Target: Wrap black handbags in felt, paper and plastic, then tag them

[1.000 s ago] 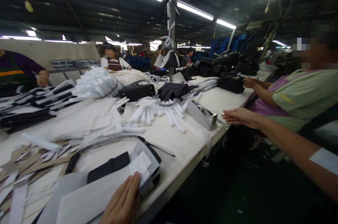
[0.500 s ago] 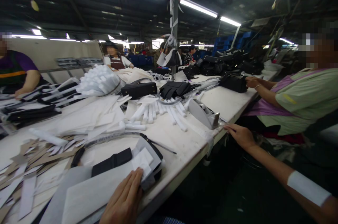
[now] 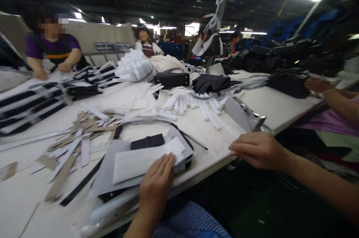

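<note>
My left hand (image 3: pixel 157 182) lies with fingers stretched out flat on a white foam sheet (image 3: pixel 134 164), pressing its right end down. Under the sheet is a black handbag (image 3: pixel 188 162), partly covered by grey-white paper (image 3: pixel 103 168). A dark folded piece (image 3: pixel 147 141) lies on top, and the bag's plastic-wrapped handle (image 3: pixel 148 121) arches behind. My right hand (image 3: pixel 259 151) is held over the table's front edge, thumb and fingers pinched together. Whatever they hold is too thin to make out. Just behind that hand stands a grey tape dispenser (image 3: pixel 241 113).
Brown and white strips (image 3: pixel 67 155) lie scattered at left. White foam rolls (image 3: pixel 207 110) and black bags (image 3: pixel 171 79) stand farther back. A person in purple (image 3: pixel 53 49) works across the table (image 3: pixel 218 144); another person's hand (image 3: pixel 318 85) is on a black bag at right.
The view has swung left and down, so the table's things appear shifted right. My right hand has come nearer, away from the dispenser's cutting edge. My left hand stays on the foam sheet.
</note>
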